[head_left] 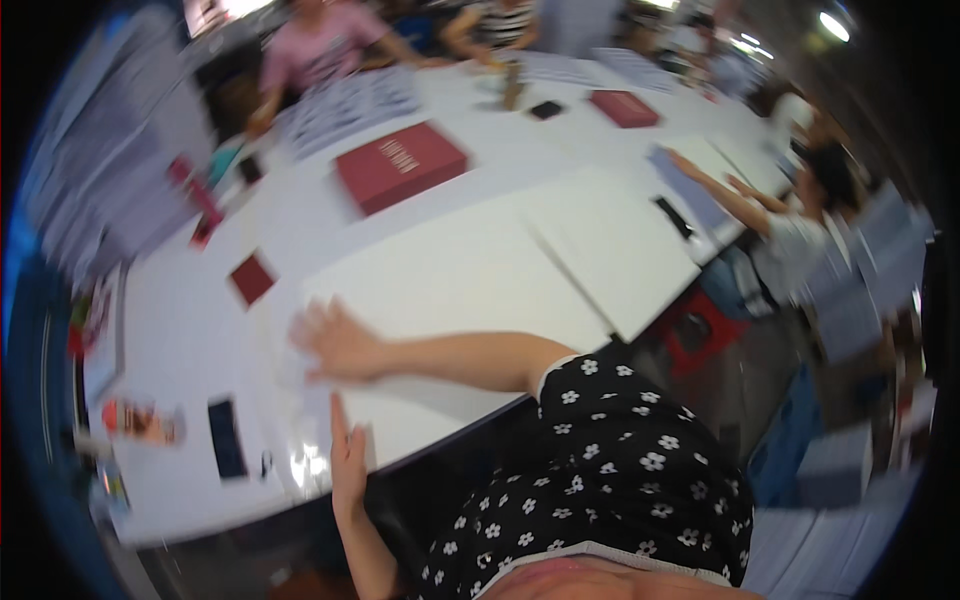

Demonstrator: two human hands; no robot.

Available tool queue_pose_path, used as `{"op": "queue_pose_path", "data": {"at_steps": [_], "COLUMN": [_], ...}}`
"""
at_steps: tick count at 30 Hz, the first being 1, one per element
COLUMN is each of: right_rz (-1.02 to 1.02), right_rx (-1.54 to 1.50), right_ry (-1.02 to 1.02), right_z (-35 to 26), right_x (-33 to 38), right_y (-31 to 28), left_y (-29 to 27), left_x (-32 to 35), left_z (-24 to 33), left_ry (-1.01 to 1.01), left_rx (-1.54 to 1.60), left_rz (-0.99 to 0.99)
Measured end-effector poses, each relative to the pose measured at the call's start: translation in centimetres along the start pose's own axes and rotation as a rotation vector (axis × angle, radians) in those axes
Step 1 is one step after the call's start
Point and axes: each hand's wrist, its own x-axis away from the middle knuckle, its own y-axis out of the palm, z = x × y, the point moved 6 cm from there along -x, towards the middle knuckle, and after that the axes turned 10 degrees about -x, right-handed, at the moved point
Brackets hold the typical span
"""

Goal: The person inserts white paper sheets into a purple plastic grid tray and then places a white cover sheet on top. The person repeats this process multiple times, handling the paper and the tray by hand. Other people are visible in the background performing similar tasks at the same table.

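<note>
My right hand (pixel 340 342) reaches across from the right, its fingers spread low over the white tabletop (pixel 450 280). It is blurred, so I cannot tell whether it touches the surface. My left hand (pixel 348 462) is at the table's near edge, just below the right one, with its fingers stretched out and nothing visible in them. Beyond the right hand lies a small dark red square piece (pixel 252 278). Left of my left hand is a black phone-like slab (pixel 227 440). Farther back rests a flat dark red box (pixel 402 166) with pale lettering on its lid.
A second red box (pixel 624 108) lies far off. Tall stacks of pale sheets (pixel 110 150) stand at the left. A pink bottle (pixel 195 190) and a labelled bottle (pixel 143 421) are nearby. Several people sit around the table. A red stool (pixel 700 332) stands at the right.
</note>
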Motion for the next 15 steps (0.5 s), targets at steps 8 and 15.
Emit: {"op": "queue_pose_path", "data": {"at_steps": [8,15], "right_rz": [-0.069,0.123], "right_rx": [0.11,0.212], "right_ry": [0.372,0.666], "right_z": [8.1,10.1], "right_x": [15.0,35.4], "right_y": [-10.0,-15.2], "left_y": [0.2,4.7], "left_x": [2.2,-0.1], "left_z": [-1.7,-3.6], "left_ry": [-0.03,-0.023], "left_rx": [0.194,0.053], "left_rz": [0.079,0.137]}}
